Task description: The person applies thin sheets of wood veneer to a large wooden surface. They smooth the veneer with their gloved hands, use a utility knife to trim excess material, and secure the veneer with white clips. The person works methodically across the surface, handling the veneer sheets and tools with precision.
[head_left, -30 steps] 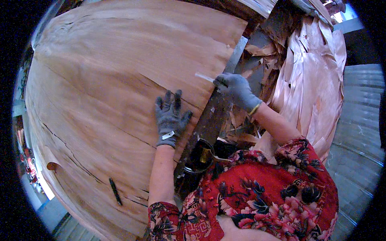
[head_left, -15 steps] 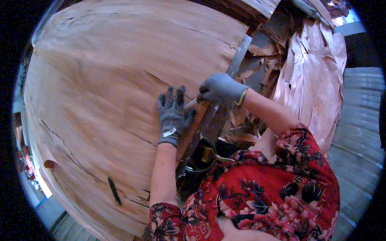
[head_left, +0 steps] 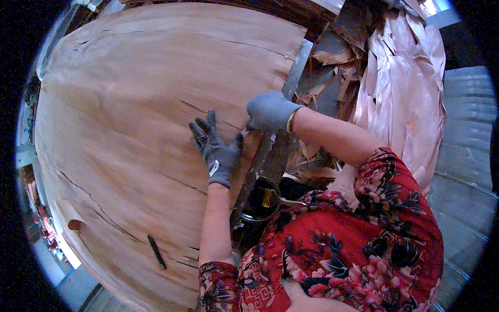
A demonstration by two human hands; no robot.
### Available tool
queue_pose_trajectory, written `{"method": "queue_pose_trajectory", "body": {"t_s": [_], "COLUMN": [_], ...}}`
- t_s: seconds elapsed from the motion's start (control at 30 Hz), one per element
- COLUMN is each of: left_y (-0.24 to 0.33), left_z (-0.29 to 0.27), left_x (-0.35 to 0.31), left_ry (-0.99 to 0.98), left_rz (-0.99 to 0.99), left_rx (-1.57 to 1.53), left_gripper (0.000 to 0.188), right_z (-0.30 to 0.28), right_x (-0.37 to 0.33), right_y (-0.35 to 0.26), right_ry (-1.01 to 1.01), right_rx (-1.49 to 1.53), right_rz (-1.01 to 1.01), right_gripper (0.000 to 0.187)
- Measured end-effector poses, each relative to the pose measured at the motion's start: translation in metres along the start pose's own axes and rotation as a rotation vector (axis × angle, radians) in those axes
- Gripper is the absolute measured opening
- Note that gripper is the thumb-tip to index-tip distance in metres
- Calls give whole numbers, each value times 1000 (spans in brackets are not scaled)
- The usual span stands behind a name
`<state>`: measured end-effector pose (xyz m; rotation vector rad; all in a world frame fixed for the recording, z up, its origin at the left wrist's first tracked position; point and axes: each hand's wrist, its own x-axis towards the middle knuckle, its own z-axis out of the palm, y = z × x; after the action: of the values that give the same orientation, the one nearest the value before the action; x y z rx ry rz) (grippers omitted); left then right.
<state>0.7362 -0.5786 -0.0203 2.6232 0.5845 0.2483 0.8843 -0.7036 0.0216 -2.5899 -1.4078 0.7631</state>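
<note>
A large brown wood veneer sheet (head_left: 130,119), cracked along its grain, spreads in front of me. My left hand (head_left: 218,156), in a grey glove, lies on the sheet near its right edge. Its fingers are spread, and the thumb reaches toward my right hand. My right hand (head_left: 270,113), gloved in grey too, is closed at the sheet's right edge beside a split. A small pale strip (head_left: 245,133) shows between its fingers and my left thumb; most of it is hidden. A slim black tool (head_left: 156,251) rests on the sheet, nearer to me.
Close to my body is a dark round container (head_left: 261,203) with something yellowish in it. Torn veneer scraps (head_left: 332,73) lie beyond the sheet's right edge. Farther right, a heap of pale veneer sheets (head_left: 397,93) stands beside grey corrugated panels (head_left: 462,156).
My right hand has moved slightly left, close to my left thumb, and less of the pale strip shows. My left fingers have shifted left and spread wider. The whole view has shifted a little.
</note>
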Motion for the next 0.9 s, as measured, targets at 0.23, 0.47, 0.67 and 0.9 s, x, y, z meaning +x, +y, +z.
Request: {"method": "queue_pose_trajectory", "body": {"t_s": [0.23, 0.47, 0.67, 0.9], "left_y": [0, 13, 18, 8], "left_z": [17, 58, 62, 72], "left_x": [7, 49, 53, 51], "left_ry": [90, 245, 106, 170], "left_rz": [25, 401, 335, 344], "left_rx": [-76, 100, 170, 57], "left_gripper": [87, 83, 73, 55], "right_z": [-2, 9, 16, -20], "right_x": [2, 6, -33, 14], "right_y": [7, 18, 18, 31], "right_ry": [-18, -26, -144, 177], "right_rx": [-75, 5, 95, 433], "right_rz": [101, 34, -120, -196], "right_gripper": [26, 22, 17, 21]}}
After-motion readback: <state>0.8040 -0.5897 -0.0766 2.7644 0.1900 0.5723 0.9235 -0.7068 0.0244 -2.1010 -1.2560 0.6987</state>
